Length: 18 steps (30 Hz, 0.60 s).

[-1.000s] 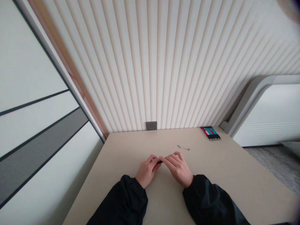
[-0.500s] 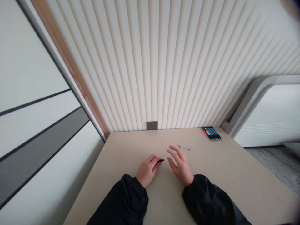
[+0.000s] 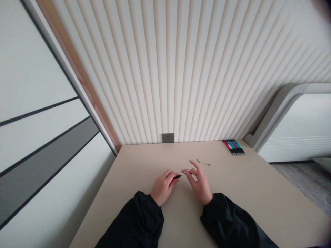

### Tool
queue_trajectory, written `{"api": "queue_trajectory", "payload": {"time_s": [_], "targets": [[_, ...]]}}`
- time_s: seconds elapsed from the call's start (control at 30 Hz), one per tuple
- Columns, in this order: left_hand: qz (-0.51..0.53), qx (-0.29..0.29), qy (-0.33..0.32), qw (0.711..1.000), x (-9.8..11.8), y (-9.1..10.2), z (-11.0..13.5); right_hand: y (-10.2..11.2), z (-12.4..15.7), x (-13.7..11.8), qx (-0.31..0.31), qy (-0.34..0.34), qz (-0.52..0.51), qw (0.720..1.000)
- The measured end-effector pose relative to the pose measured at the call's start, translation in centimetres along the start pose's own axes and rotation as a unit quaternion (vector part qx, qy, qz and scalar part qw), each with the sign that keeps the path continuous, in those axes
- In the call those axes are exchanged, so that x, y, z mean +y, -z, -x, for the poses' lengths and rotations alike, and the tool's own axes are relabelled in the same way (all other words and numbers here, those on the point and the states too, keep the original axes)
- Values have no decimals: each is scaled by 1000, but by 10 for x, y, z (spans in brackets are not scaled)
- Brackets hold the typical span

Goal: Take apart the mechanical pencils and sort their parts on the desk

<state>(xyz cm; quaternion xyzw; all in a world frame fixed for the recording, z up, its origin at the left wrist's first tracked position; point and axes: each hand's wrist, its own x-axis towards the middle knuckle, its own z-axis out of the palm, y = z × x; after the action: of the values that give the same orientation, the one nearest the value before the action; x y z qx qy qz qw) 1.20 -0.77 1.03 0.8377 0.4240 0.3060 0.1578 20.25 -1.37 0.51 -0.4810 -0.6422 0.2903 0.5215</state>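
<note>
My left hand (image 3: 162, 187) is closed around a pen barrel (image 3: 177, 176), red with a black grip, its open end facing right. A thin white stick (image 3: 187, 171), which looks like a pen refill, reaches out of that end and slants up to the right. With thumb and fingers my right hand (image 3: 199, 182) pinches this refill, its index finger raised. Just beyond the right hand lie a small dark piece (image 3: 198, 161) and a small grey tip (image 3: 209, 164) with a thin pale strip beside it; their exact kind is too small to tell.
A row of several pens (image 3: 233, 147), red, white and teal with black grips, lies at the far right of the beige table (image 3: 144, 155). Behind the table rises a ribbed wall with a grey socket (image 3: 168, 138). A white headboard (image 3: 297, 120) stands to the right, a cabinet (image 3: 51, 172) to the left.
My right hand's fingers have closed from a spread pose onto the white refill, of which more now shows. The left hand with the pen barrel has stayed nearly still.
</note>
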Motion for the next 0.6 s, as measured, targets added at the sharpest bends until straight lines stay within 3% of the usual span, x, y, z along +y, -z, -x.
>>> {"api": "queue_trajectory", "payload": {"time_s": [0.13,0.43,0.5,0.6], "targets": [[-1,1,-6,1000,0,0,0,0,2,-1,-23,-24,-5,999],[3,3,-6,1000,-2,0,0,1,0,-2,-26,15,-2,1000],[4,9,2,1000,-2,-1,0,3,-2,-3,6,20,-30,999],[9,28,18,999,-3,-1,-1,14,-10,1,122,20,-54,991]]}}
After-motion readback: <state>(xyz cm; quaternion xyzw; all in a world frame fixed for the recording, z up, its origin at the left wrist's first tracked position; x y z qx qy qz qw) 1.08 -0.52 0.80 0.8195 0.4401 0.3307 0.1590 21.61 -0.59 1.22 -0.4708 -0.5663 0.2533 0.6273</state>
